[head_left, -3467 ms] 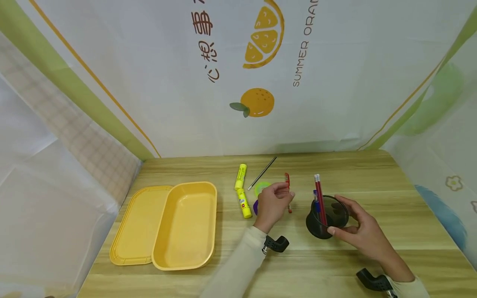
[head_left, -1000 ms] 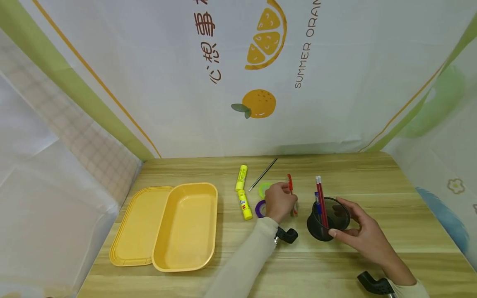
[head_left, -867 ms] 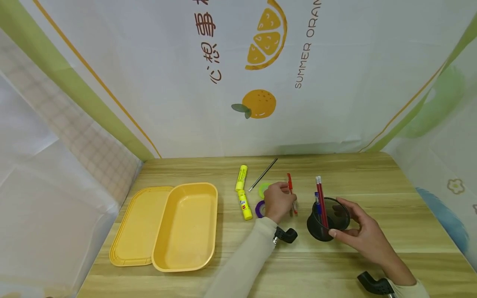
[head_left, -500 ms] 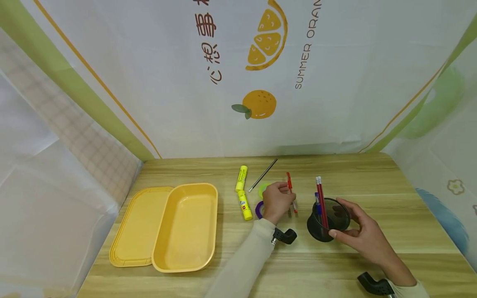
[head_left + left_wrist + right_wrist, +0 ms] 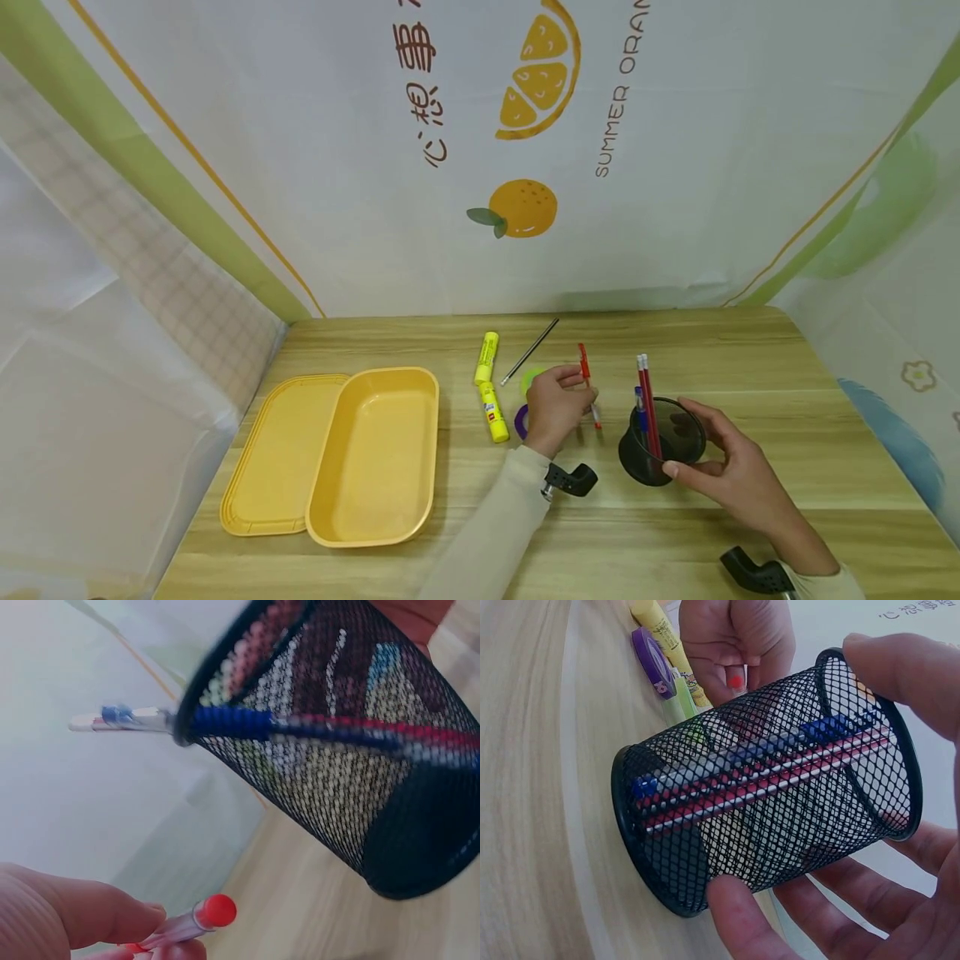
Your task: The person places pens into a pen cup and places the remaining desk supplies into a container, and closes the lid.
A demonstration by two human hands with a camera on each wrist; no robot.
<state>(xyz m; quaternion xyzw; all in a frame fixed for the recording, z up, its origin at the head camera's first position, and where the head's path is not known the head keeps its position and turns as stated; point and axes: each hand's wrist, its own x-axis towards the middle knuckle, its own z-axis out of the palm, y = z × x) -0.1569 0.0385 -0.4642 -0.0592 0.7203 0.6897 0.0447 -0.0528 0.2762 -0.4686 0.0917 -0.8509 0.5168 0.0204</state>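
In the head view my left hand pinches a red-capped pen between thumb and fingers, above the middle of the table. The left wrist view shows the pen's red end sticking out past the thumb. My right hand grips a black mesh pen holder by its right side, thumb near the rim. Two red pencils with white ends and a blue pen stand inside it. Through the mesh in the right wrist view, they lean along one wall.
Two yellow glue sticks, a purple tape roll and a green roll lie left of my left hand, the rolls partly covered by it. Behind is a dark pencil. A yellow tray overlaps its lid at left.
Compared with 3.5 seconds ago, my left hand and the red pen are slightly farther right, nearer the pen holder. Over the last second both shift only a little. My right hand keeps its hold.
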